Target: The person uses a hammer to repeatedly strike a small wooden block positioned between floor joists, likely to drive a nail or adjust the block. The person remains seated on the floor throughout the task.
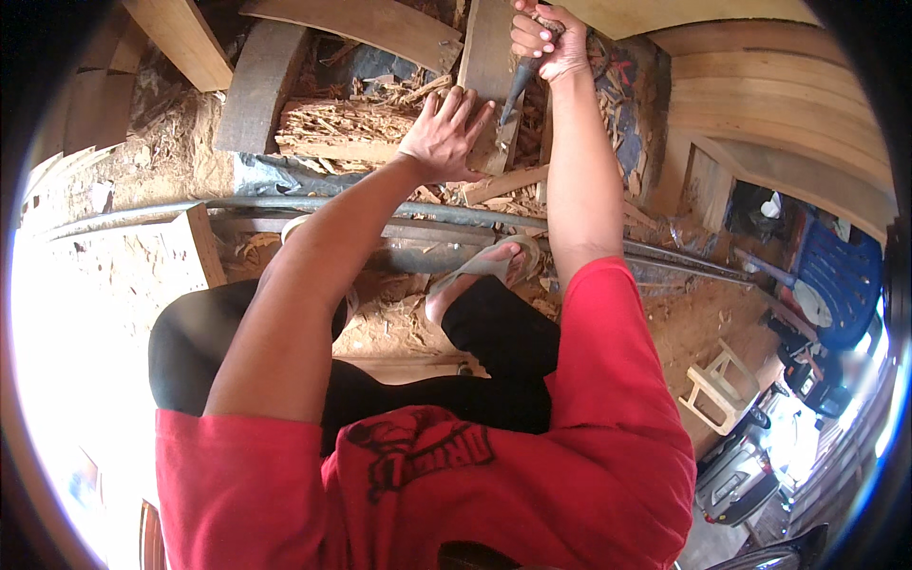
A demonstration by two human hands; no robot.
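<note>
The right hand (pixel 551 46) clenched a chisel (pixel 517 88) over the plank (pixel 485 57) — the left hand (pixel 445 139) lay splayed on it, grasping nothing.

Dark, slanted chisel-like tool (pixel 518 85), tip at the near end of a brown board (pixel 486 59) (straight-edged)

Heaped wood chips (pixel 332 123) and loose planks (pixel 261 90) show this is a woodworking workshop.
</note>
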